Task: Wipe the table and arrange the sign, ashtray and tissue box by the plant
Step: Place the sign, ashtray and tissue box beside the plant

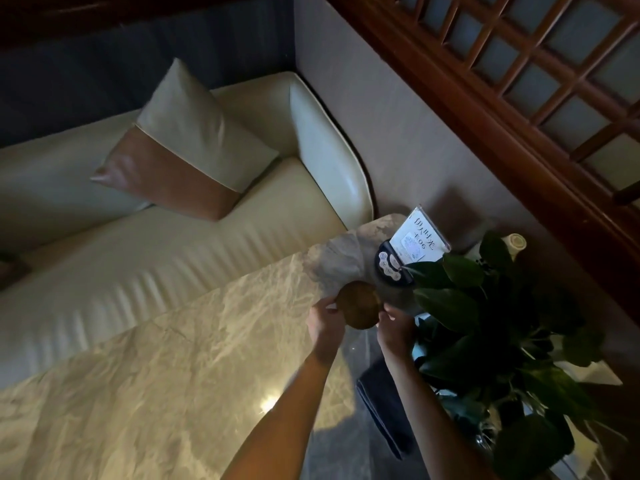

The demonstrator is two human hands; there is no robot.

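Both of the person's hands are out over the far corner of the marble table (194, 344), holding a round brown ashtray (358, 305) between them. The left hand (325, 323) clasps its left rim, thumb laid along the edge with the fingers curled underneath; the right hand (396, 332) grips the opposite rim, fingers wrapped around the side nearest the plant (491, 327). The ashtray is tilted so that its round face is turned up toward the wearer, and whether it touches the tabletop cannot be told from here.

Taking the plant as the marker: the ashtray sits just to its left, close against the lowest leaves. Beyond the ashtray, and still left of the plant, lies a dark remote-like device with pale buttons (389, 266), and touching its far end stands the clear acrylic sign (417, 239) with a white card and dark lettering, leaning back toward the wall. On the near side of the plant, under the right forearm, a folded dark blue cloth (382, 410) lies on the table, its edge tucked beneath the foliage. The tissue box is not clearly made out among the leaves.

Farther left of the plant, past the table edge, a cream sofa (156, 244) carries a grey and brown cushion (183, 147).
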